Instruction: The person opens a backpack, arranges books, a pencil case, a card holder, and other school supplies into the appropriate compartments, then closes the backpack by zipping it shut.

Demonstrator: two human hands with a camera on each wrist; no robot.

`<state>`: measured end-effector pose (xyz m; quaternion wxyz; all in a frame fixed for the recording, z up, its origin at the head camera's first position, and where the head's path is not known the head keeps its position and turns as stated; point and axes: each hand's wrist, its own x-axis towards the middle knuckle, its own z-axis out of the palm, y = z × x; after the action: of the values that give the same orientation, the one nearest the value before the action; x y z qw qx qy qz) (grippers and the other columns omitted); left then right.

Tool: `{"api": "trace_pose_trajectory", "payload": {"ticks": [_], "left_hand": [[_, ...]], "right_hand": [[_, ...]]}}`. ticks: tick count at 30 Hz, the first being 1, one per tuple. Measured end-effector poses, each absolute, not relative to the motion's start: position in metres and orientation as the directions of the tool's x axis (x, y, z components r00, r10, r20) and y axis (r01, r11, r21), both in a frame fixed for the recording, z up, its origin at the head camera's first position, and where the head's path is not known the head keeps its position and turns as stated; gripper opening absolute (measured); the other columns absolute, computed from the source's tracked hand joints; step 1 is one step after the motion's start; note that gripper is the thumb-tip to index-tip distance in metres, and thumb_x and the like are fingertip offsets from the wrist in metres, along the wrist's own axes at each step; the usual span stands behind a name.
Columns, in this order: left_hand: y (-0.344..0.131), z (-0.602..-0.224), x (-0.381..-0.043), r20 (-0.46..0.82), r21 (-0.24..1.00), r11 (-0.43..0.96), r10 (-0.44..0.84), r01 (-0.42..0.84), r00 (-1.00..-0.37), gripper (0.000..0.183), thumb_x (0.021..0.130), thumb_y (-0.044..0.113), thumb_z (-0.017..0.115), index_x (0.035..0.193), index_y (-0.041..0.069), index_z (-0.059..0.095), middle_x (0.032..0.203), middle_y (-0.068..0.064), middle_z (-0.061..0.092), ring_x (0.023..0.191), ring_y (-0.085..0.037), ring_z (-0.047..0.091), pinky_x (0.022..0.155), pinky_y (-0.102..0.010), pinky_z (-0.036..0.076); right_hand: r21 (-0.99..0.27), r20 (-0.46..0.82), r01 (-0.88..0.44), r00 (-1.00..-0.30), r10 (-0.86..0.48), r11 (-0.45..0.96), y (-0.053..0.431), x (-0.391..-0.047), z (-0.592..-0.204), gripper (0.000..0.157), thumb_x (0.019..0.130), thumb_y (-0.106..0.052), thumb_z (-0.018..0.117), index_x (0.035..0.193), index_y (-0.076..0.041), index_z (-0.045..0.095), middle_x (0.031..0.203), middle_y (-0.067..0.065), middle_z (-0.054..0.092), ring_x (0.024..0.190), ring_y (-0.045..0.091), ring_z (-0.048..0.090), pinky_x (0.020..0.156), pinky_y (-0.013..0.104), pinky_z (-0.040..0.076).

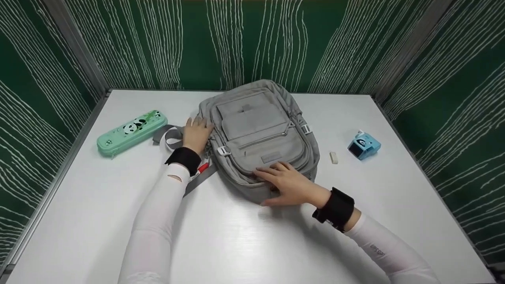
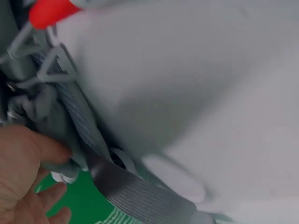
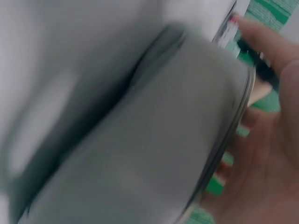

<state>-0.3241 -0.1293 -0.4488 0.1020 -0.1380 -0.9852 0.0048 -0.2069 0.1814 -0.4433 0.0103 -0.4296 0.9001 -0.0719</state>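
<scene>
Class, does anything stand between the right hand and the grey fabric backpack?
Nothing visible does: the right hand is at the lower front of the grey fabric backpack. The small off-white block and blue boxy item lie apart, to the right.

No readable text; right sleeve (image 1: 390, 252) print (image 1: 377, 250) blurred.

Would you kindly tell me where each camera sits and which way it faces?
Head: worn on the head, facing forward and down at the backpack; left hand, right hand and forearms show.
Left wrist: on that wrist, facing the backpack's side and strap; left hand partly shows.
Right wrist: on that wrist, facing the backpack's near end; right hand partly shows.
Shared: the red-tipped item shows in head and left wrist views.
</scene>
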Motion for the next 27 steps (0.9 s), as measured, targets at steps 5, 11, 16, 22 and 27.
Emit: {"api": "trace_pose_trajectory", "payload": {"ticks": [5, 11, 16, 22, 27], "left_hand": [[-0.115, -0.443, -0.310, 0.180, 0.001, 0.949, 0.310, 0.315, -0.934, 0.045, 0.101, 0.003, 0.048, 0.144, 0.011, 0.058, 0.155, -0.022, 0.050, 0.145, -0.045, 0.046, 0.121, -0.057, 0.038], [-0.085, -0.438, -0.268, 0.133, 0.132, 0.876, 0.449, 0.465, -0.884, 0.045, 0.106, 0.026, 0.054, 0.148, 0.010, 0.053, 0.157, -0.018, 0.049, 0.148, -0.041, 0.044, 0.125, -0.057, 0.034], [-0.056, -0.444, -0.226, 0.096, 0.165, 0.806, 0.561, 0.569, -0.822, 0.079, 0.096, 0.068, 0.054, 0.152, 0.012, 0.049, 0.158, -0.017, 0.049, 0.148, -0.040, 0.045, 0.126, -0.054, 0.034], [-0.038, -0.454, -0.203, -0.020, 0.003, 0.819, 0.574, 0.574, -0.818, 0.094, 0.090, 0.075, 0.056, 0.160, 0.016, 0.036, 0.165, -0.013, 0.039, 0.153, -0.035, 0.038, 0.128, -0.047, 0.033], [-0.039, -0.457, -0.206, -0.032, -0.005, 0.817, 0.577, 0.577, -0.816, 0.091, 0.092, 0.070, 0.058, 0.160, 0.015, 0.035, 0.167, -0.013, 0.037, 0.154, -0.035, 0.036, 0.128, -0.047, 0.031]], "right_hand": [[-0.204, 0.066, -0.743, -0.660, -0.749, 0.637, 0.215, -0.228, -0.434, 0.089, 0.083, -0.060, 0.076, 0.154, -0.014, 0.046, 0.156, 0.015, 0.051, 0.139, 0.040, 0.050, 0.119, 0.064, 0.036], [-0.145, 0.060, -0.702, -0.709, -0.702, 0.697, 0.258, -0.254, -0.430, 0.096, 0.075, -0.061, 0.082, 0.152, -0.013, 0.049, 0.159, 0.018, 0.047, 0.146, 0.044, 0.044, 0.120, 0.069, 0.033], [-0.156, 0.025, -0.674, -0.734, -0.679, 0.722, 0.275, -0.265, -0.439, 0.096, 0.073, -0.057, 0.086, 0.152, -0.015, 0.051, 0.162, 0.017, 0.044, 0.150, 0.046, 0.038, 0.119, 0.068, 0.034], [-0.191, 0.047, -0.662, -0.743, -0.667, 0.724, 0.276, -0.267, -0.450, 0.093, 0.072, -0.053, 0.088, 0.149, -0.013, 0.053, 0.160, 0.019, 0.045, 0.149, 0.051, 0.037, 0.117, 0.069, 0.036], [-0.174, 0.079, -0.653, -0.755, -0.651, 0.737, 0.271, -0.262, -0.453, 0.091, 0.072, -0.052, 0.088, 0.147, -0.011, 0.056, 0.157, 0.021, 0.049, 0.146, 0.051, 0.041, 0.117, 0.066, 0.039]]}}
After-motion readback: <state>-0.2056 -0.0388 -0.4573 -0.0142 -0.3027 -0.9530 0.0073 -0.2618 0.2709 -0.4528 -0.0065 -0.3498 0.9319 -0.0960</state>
